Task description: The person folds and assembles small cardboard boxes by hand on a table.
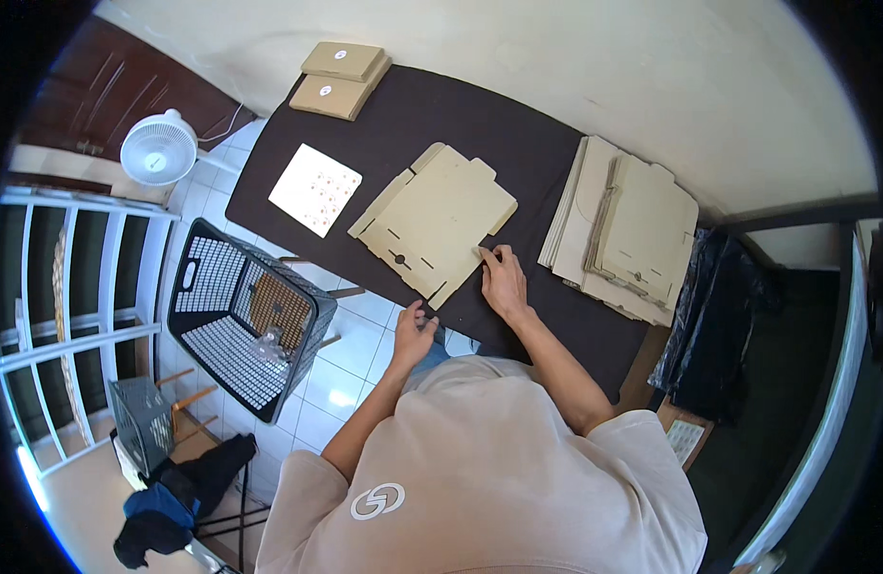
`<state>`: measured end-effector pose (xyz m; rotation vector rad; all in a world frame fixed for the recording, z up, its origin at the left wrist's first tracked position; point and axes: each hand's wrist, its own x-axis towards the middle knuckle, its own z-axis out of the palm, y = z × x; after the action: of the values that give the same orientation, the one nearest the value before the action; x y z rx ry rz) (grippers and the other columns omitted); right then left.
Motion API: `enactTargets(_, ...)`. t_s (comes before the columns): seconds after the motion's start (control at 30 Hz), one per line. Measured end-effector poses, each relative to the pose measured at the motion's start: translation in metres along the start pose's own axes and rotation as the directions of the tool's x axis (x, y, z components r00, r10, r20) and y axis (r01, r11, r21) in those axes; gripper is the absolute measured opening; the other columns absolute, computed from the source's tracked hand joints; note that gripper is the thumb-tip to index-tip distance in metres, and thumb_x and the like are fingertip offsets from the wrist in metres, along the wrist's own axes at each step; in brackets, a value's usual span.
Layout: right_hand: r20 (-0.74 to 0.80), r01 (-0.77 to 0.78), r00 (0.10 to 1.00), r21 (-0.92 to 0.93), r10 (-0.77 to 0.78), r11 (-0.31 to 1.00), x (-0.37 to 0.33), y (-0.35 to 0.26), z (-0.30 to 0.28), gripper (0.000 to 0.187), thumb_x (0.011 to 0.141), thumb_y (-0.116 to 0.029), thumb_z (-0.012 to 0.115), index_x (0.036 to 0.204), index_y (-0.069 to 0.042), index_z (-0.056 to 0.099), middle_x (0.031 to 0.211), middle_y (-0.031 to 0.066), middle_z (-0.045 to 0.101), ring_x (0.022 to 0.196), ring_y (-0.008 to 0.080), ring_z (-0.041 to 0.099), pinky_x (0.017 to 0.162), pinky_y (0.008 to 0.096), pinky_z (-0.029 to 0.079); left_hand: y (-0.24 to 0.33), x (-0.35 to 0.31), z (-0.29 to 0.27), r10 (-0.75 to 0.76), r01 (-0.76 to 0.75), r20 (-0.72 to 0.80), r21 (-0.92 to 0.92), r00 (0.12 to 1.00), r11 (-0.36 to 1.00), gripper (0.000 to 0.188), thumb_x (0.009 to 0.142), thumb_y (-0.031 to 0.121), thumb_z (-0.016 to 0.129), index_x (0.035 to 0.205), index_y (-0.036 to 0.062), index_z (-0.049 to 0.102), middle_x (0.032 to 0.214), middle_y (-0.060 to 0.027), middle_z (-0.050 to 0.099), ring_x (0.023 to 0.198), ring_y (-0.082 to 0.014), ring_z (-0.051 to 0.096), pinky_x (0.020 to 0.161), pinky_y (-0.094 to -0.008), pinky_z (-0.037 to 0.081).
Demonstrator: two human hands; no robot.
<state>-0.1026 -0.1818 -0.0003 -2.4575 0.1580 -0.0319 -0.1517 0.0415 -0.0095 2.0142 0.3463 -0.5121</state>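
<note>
A flat, unfolded cardboard box blank (446, 210) with tabs, slots and a round cutout lies on the dark tablecloth before me. At its right edge is my right hand (505, 285), thumb and index finger closed on a small flap there. My left hand (415, 337) is by the table's front edge, just below the blank's near corner. Its fingers are loosely bent and apart, with nothing seen in them; whether a fingertip touches the cardboard I cannot tell. Left of the blank lies a white square sheet (313, 189) with small reddish prints.
Stacked flat box blanks (644, 220) lie on the table's right side. Folded boxes (336, 94) with round stickers sit at the far left corner. A dark plastic basket (312, 320), holding a clear plastic item, stands left of the table. Beyond it are a white fan (158, 151) and a chair.
</note>
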Motion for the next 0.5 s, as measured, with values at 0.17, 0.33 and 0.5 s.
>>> enactTargets(0.17, 0.109, 0.045, 0.993, -0.013, -0.043, 0.999, 0.007, 0.006, -0.011, 0.035, 0.083, -0.004, 0.063, 0.118, -0.008, 0.064, 0.111, 0.0153, 0.051, 0.101, 0.0359, 0.057, 0.086, 0.0464, 0.052, -0.004, 0.005, 0.036, 0.022, 0.0, -0.201, 0.109, 0.979, 0.994, 0.046, 0.08, 0.013, 0.072, 0.121, -0.0033, 0.057, 0.116, -0.0202, 0.055, 0.102, -0.0289, 0.058, 0.086, -0.0356, 0.05)
enactTargets(0.33, 0.131, 0.095, 0.986, 0.059, -0.102, 0.994, 0.009, 0.022, -0.011, 0.036, 0.082, -0.004, 0.065, 0.118, -0.008, 0.061, 0.109, 0.0151, 0.05, 0.101, 0.0359, 0.057, 0.086, 0.0462, 0.051, 0.02, 0.009, 0.037, -0.249, 0.218, -0.009, -0.454, 0.968, 0.864, 0.042, 0.083, 0.018, 0.073, 0.12, 0.0022, 0.06, 0.092, -0.0028, 0.064, 0.083, -0.0127, 0.057, 0.073, -0.027, 0.048)
enactTargets(0.5, 0.161, 0.089, 0.982, 0.087, -0.102, 0.992, 0.01, 0.022, -0.012, 0.037, 0.083, -0.005, 0.066, 0.12, -0.008, 0.063, 0.112, 0.0144, 0.051, 0.104, 0.0353, 0.058, 0.09, 0.0436, 0.05, 0.024, -0.002, 0.055, 0.171, -0.171, -0.014, -0.165, 0.985, 0.971, 0.065, 0.087, 0.021, 0.07, 0.141, -0.003, 0.044, 0.134, -0.0145, 0.052, 0.113, -0.0246, 0.055, 0.088, -0.0346, 0.049)
